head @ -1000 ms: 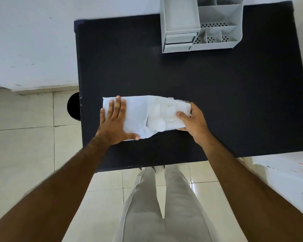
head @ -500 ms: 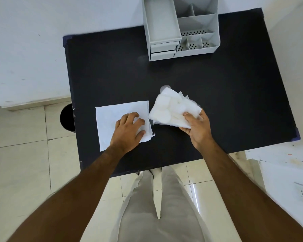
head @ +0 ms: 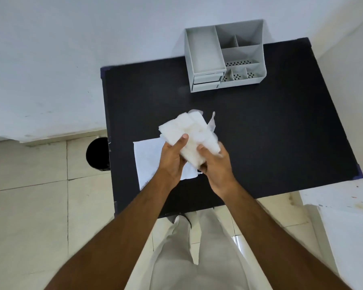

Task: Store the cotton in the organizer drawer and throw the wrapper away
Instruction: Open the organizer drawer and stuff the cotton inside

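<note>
Head view — the left hand (head: 172, 160) and right hand (head: 215, 164) together clutch a white, fluffy cotton bundle (head: 189, 135) in clear plastic. Beneath the left hand lies a flat white paper wrapper (head: 148, 158) — beyond both hands stands the grey plastic organizer (head: 224, 57).

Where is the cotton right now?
In the head view the cotton is held in both hands above the black table, just over the flat white wrapper.

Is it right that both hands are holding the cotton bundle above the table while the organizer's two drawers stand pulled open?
Not quite: in the head view the organizer's two drawers are shut. Both the left hand and the right hand do hold the cotton bundle above the table.
</note>
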